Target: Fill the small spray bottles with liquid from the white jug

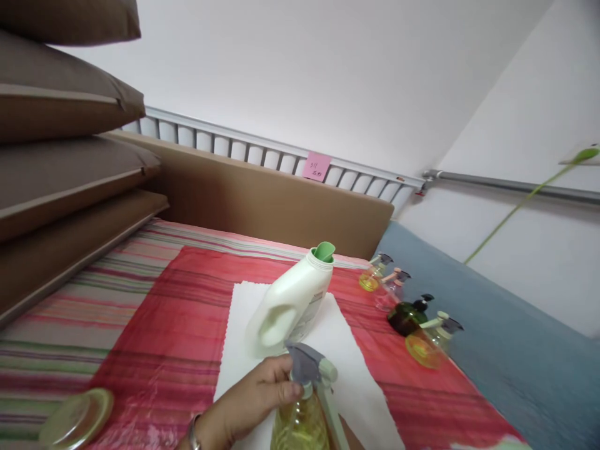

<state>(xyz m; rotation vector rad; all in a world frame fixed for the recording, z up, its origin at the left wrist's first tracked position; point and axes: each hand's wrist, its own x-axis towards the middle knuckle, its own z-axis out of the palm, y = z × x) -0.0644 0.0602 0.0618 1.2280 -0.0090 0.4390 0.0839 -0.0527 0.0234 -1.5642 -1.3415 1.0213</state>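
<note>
My left hand (262, 390), with a bracelet on its wrist, is closed round the neck of a clear spray bottle (300, 428) at the bottom middle. The bottle has a grey and pale green trigger head and holds yellow liquid. Only a sliver of my right hand (351, 435) shows behind the bottle's right side; its fingers are hidden. Just beyond, a white detergent jug (293, 300) stands tilted in the view, its green pouring spout uncapped. It is on a white paper sheet (349, 359).
At right stand several bottles, among them a dark green pump bottle (405, 317) and a yellow spray bottle (424, 347). A round clear lid (77, 419) lies at lower left on the striped cloth (60, 340). Brown cushions (60, 162) are stacked at left; a brown board (262, 203) stands behind.
</note>
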